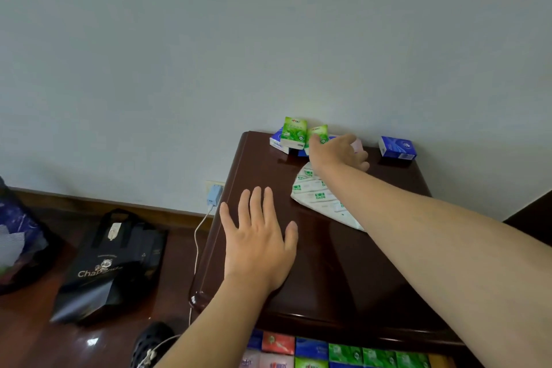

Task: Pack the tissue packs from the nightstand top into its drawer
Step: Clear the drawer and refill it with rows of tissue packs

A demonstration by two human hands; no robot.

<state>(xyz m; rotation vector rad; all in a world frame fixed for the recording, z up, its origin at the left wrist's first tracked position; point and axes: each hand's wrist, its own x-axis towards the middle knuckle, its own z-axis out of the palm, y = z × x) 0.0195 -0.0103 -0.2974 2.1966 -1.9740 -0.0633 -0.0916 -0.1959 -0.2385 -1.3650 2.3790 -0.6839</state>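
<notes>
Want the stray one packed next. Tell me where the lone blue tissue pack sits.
In the head view, the lone blue tissue pack stands at the nightstand top's far right corner by the wall, right of the right hand.

The nightstand [328, 263] has a dark brown, glossy top and stands against the pale wall. At its back edge, near the wall, two green tissue packs [294, 132] stand upright, and blue packs [277, 142] lie just behind and under them. One more blue pack [397, 147] lies apart, at the back right corner. In the middle of the top lies a flat white wrapper with green print [319, 197], partly covered by my right arm. My left hand [260, 242] rests flat on the top, near the left edge, with straight fingers. My right hand [339, 151] is at the packs by the wall; if it touches the wood I cannot tell.
</notes>
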